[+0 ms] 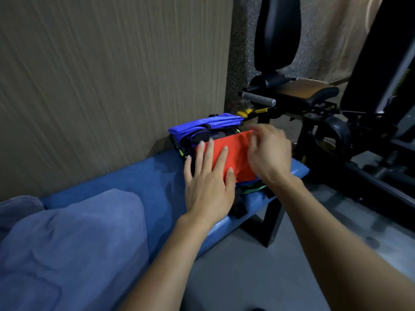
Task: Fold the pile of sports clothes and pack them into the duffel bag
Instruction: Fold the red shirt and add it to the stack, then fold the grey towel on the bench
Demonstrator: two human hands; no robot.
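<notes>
- The left hand [207,187] is lying palm down on the near-left part of the red garment [235,157], its fingers straight and spread, pressing the cloth flat and grasping nothing.
- The fingertips [211,142] of this hand are reaching the far-left edge of the red garment; the thumb is resting on the cloth toward its near edge.
- The right hand [268,153] is hovering over the right part of the red garment. Its fingers are motion-blurred at the far-right corner of the cloth, so it cannot be told whether they are pinching the cloth or hanging released.
- The red garment is lying folded on top of a stack of clothes [251,187], with green and dark layers showing under its near edge.
- The stack is sitting at the far right end of the blue bench [143,176].
- A blue and black folded pile [206,129] is lying just beyond the red garment, on the far-left side, against the wall panel [112,75].
- A blue towel-like cloth [74,243] is covering the near left end of the bench, well apart from both hands.
- A black exercise machine [325,104] is standing to the far right of the bench.
</notes>
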